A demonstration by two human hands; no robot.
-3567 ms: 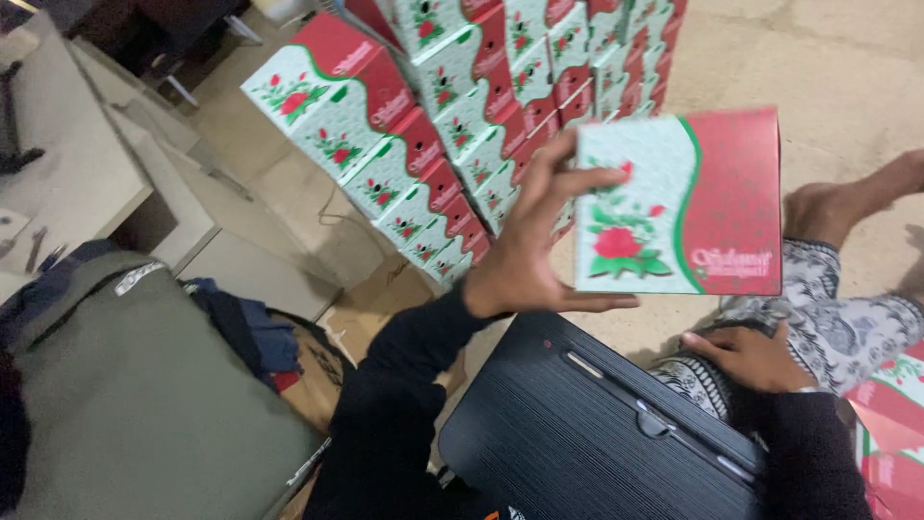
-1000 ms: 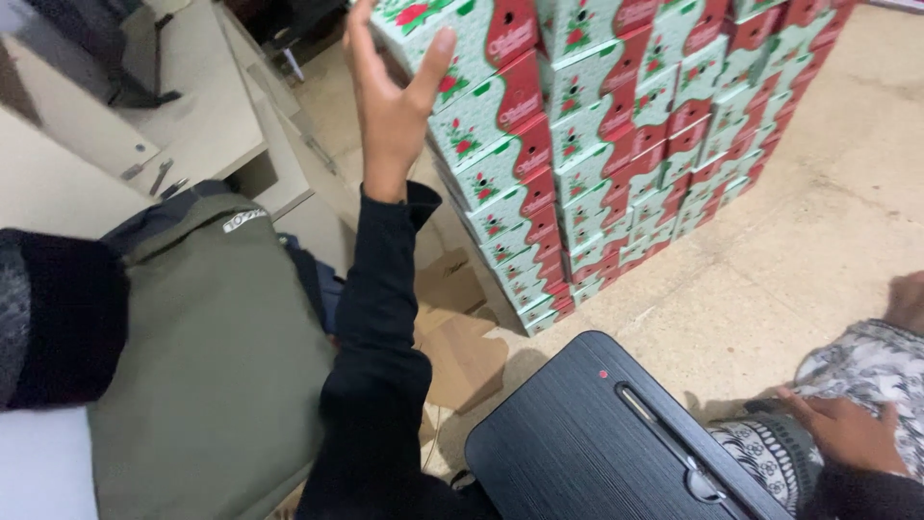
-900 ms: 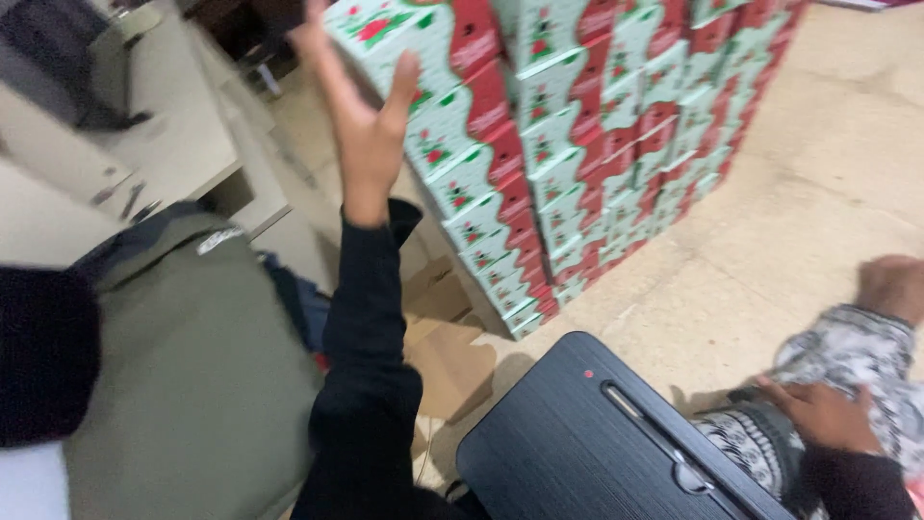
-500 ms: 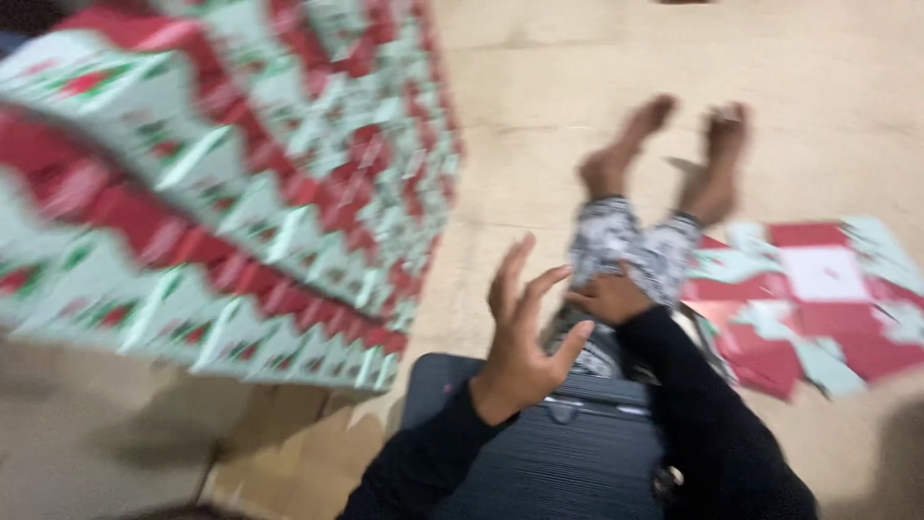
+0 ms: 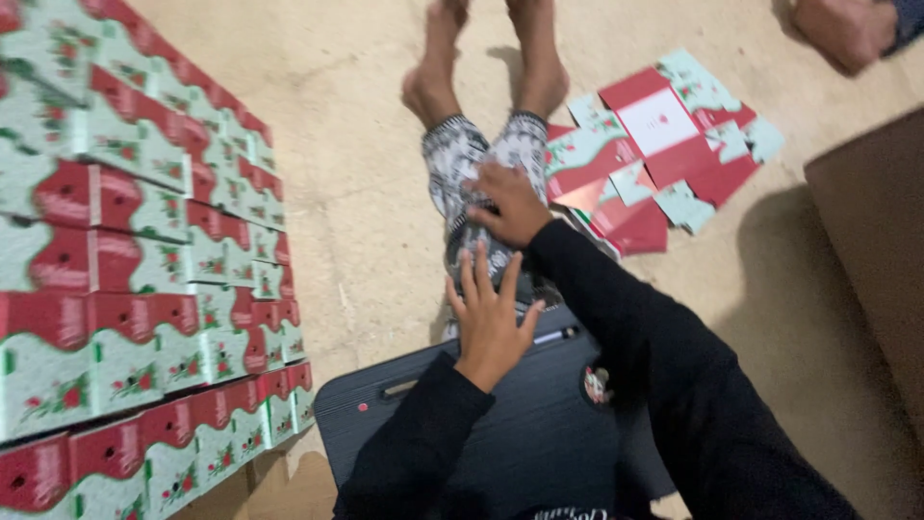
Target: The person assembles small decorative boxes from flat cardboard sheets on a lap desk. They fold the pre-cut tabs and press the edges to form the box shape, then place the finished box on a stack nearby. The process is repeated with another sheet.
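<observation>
My left hand (image 5: 491,318) hovers open, fingers spread, above the far edge of a dark lap tray (image 5: 500,424) that lies across my lap. It holds nothing. My right hand (image 5: 510,204) rests on my patterned trouser legs (image 5: 462,164), fingers curled loosely on the cloth, with nothing visible in it. Beside my right leg lies a pile of flat red, green and white carton blanks (image 5: 664,144) on the floor. A tall stack of folded red and green boxes (image 5: 135,270) stands at my left.
My bare feet (image 5: 481,67) stretch out over a beige floor. Another person's hand (image 5: 847,29) shows at the top right corner. A brown surface (image 5: 876,231) fills the right edge. A pen (image 5: 553,337) lies on the tray.
The box held earlier is gone from my left hand, which reached up to the stack and came down over the tray. The view swung from the stack toward my legs and the flat blanks.
</observation>
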